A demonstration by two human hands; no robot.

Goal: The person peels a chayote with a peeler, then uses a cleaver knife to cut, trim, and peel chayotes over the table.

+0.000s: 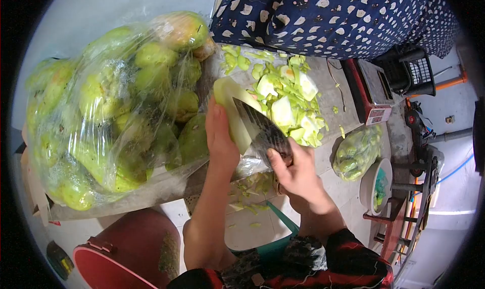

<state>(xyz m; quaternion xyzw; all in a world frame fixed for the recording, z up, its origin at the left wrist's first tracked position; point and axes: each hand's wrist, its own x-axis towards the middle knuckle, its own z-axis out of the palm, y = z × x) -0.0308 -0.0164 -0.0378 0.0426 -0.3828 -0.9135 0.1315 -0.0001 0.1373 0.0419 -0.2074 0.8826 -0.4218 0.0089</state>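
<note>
Near peelings (289,100), right grip (295,170) closes around knife (260,130)

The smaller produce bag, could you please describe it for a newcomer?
Follow the table to the red scale. Below it in the view, beside the white tub, the smaller bag lies on the floor, unlike the larger bag on the table.

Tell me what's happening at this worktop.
A person's left hand holds an oblong, pale green fruit while the right hand grips a broad, dark metal knife, its blade at the fruit. Light green peelings and whitish chunks lie heaped to the right; a clear plastic bag of whole green fruit sits left.
</note>
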